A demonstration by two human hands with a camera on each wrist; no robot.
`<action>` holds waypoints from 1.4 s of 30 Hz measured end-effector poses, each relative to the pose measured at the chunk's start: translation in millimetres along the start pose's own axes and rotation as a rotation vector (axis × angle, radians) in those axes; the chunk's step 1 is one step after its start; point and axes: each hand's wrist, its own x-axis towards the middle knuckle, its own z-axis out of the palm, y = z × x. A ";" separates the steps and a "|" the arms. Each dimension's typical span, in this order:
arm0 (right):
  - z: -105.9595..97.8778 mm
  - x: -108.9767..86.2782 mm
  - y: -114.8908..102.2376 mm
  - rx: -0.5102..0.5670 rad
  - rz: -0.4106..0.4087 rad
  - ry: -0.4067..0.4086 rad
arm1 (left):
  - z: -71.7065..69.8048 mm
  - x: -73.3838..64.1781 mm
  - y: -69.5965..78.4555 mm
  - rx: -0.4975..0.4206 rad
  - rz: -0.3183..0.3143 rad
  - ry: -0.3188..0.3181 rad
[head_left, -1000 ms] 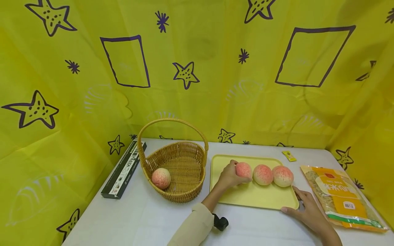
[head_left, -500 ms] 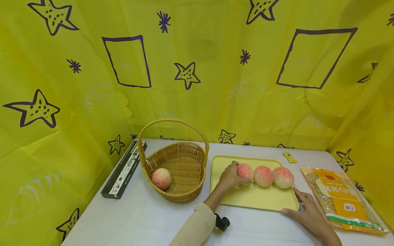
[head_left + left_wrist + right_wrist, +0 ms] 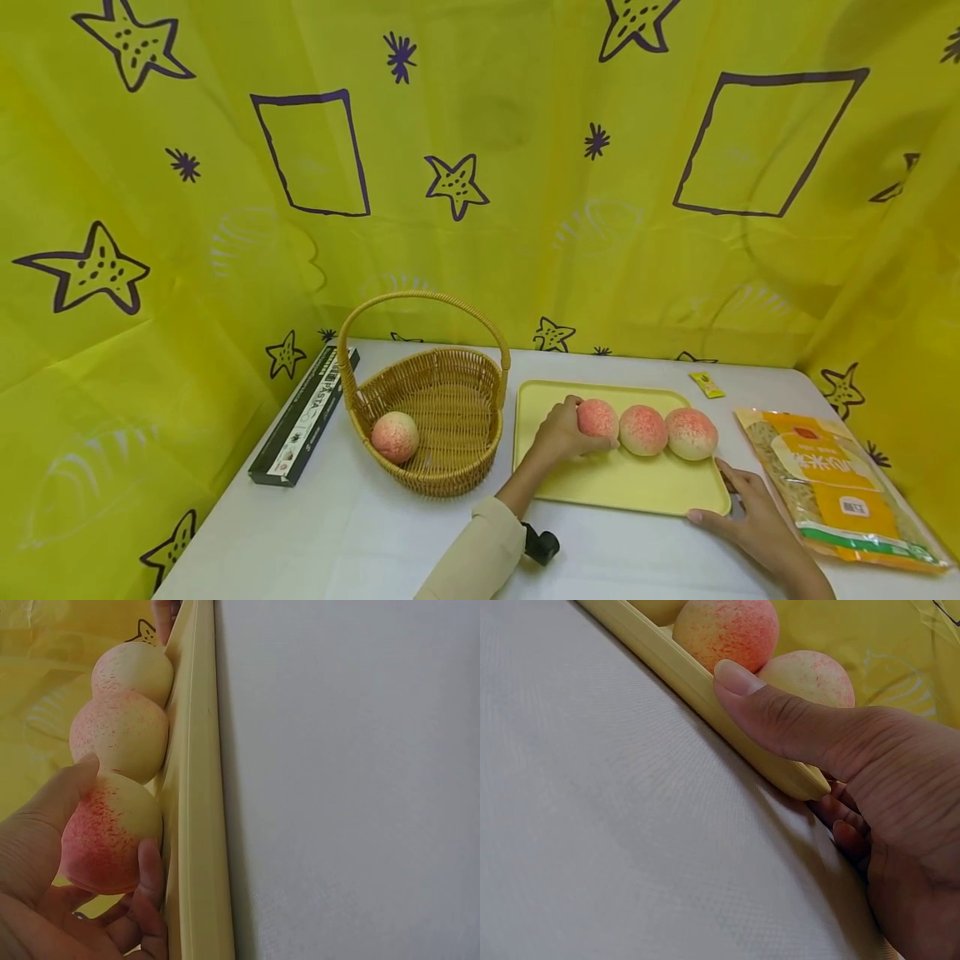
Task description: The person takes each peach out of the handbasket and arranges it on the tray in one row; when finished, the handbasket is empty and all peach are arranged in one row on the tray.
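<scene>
Three pink-and-cream peaches stand in a row on a pale yellow tray (image 3: 637, 488). My left hand (image 3: 561, 432) grips the leftmost peach (image 3: 598, 417), thumb on the near side and fingers curled round it, as the left wrist view shows. The middle peach (image 3: 643, 431) and the right-hand peach (image 3: 692, 434) sit close beside it. At the tray's near right corner, my right hand (image 3: 753, 521) holds the edge, its thumb (image 3: 769, 705) over the rim and its other fingers curled at the outer side, partly hidden.
Left of the tray stands a wicker basket (image 3: 453, 417) with a tall handle, one peach (image 3: 395, 437) inside. A dark pasta box (image 3: 303, 421) lies farther left. On the right are a grain bag (image 3: 836, 487) and a small yellow packet (image 3: 707, 384). A yellow curtain (image 3: 525, 250) hangs behind.
</scene>
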 end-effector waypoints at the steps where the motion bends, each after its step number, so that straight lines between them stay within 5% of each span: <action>1: 0.3 -0.1 -0.1 0.002 -0.004 0.005 | -0.3 -0.3 -0.2 -0.002 0.002 -0.002; 8: 2.8 -2.5 0.1 0.022 -0.051 0.042 | -1.2 -0.6 -1.4 -0.017 -0.005 -0.008; 17: -0.4 1.1 -0.3 -0.004 0.019 -0.025 | -2.8 -1.2 -1.6 -0.028 -0.016 -0.013; 42: 0.2 0.1 1.3 0.009 -0.036 0.016 | -3.2 0.1 -10.5 -0.183 0.008 -0.078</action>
